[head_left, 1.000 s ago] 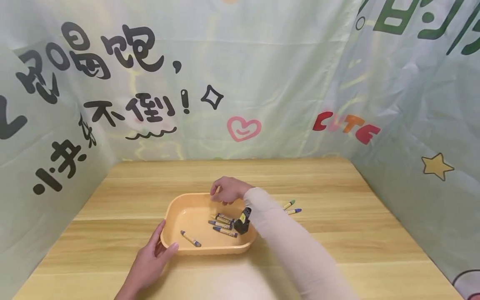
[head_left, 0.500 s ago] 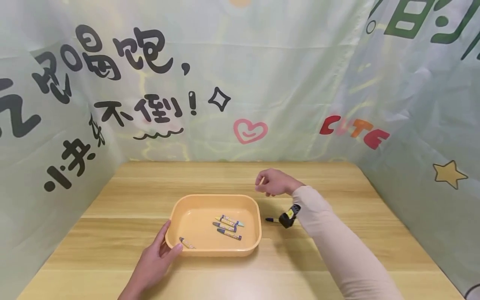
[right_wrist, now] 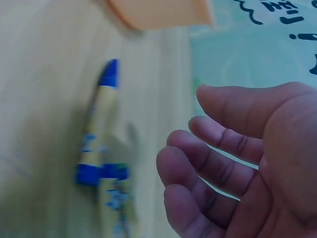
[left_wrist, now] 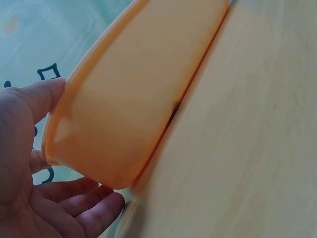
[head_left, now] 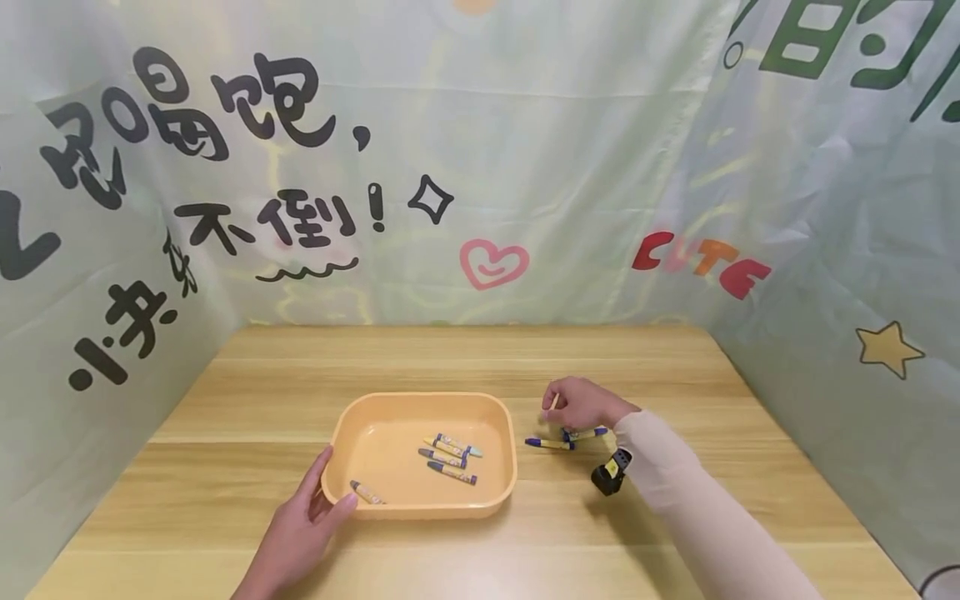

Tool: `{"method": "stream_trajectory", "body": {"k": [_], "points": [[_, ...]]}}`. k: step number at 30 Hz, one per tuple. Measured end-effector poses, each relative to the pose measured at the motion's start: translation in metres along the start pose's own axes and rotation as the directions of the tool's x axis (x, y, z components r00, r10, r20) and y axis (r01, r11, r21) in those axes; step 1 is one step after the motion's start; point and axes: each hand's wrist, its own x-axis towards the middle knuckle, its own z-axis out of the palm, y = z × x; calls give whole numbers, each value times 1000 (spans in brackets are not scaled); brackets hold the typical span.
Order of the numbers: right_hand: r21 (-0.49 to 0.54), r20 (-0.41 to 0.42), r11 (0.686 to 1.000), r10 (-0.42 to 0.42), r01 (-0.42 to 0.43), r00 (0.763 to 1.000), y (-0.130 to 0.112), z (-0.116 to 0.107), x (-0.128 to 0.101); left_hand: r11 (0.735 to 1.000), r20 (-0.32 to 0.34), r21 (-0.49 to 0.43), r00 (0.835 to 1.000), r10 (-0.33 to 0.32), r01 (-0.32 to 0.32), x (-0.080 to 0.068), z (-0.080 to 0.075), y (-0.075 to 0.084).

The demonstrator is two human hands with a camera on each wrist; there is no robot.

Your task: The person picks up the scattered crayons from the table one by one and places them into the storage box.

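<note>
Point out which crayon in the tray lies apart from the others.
The crayon at the near-left corner of the orange tray, just beside the left hand's thumb. The other crayons lie clustered together toward the tray's right side.

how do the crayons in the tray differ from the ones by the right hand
The crayons in the tray number four, three bunched and one apart near the left hand, which holds the tray. The crayons on the table number two, lying bare on the wood under the right hand. All have yellowish wrappers.
</note>
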Motion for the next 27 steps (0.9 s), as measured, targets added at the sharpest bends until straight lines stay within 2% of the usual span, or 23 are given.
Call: {"method": "stream_trajectory", "body": {"k": [7,14,27], "points": [[-70,-2,996,-49,49,999,7,17,0,1000,-16,-18,1000,11,-12,1,0,-3],[-164,5,986,-23,24,1000,6,21,4,998,-28,-51,999,19,-20,1,2,-2],[-244,4,968,-56,55,998,7,25,3,1000,-33,1,999,24,-24,1,1,-1]]}}
